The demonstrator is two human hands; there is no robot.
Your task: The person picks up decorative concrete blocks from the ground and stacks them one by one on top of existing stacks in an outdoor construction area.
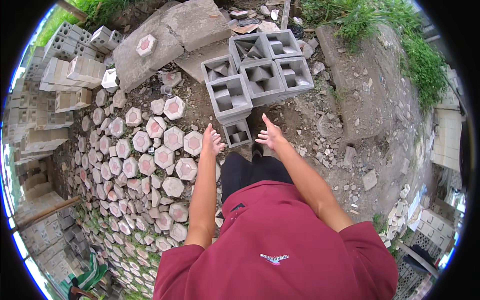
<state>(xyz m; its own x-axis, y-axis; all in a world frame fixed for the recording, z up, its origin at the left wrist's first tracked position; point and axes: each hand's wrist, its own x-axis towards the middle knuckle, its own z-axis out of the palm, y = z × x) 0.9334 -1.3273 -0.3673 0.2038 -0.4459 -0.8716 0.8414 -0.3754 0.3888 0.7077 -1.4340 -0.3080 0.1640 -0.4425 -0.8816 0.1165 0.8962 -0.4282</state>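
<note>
Maroon shirt [290,240] below two empty hands

Left hand [213,142] and right hand [270,134] are both released, fingers extended, gripping nothing. Between them, slightly nearer the left hand, sits a single gray hollow block [237,133]. Beyond both hands stands a cluster of gray blocks [260,75], hollows facing up, with angular shapes inside. Left of the left hand, hexagonal pavers [174,138] with pinkish centers cover the ground; right of the right hand lies loose rubble [327,152].

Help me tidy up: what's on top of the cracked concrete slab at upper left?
A hexagonal paver, pale with a reddish center, lies there; the slab directly beneath it is hidden.
</note>
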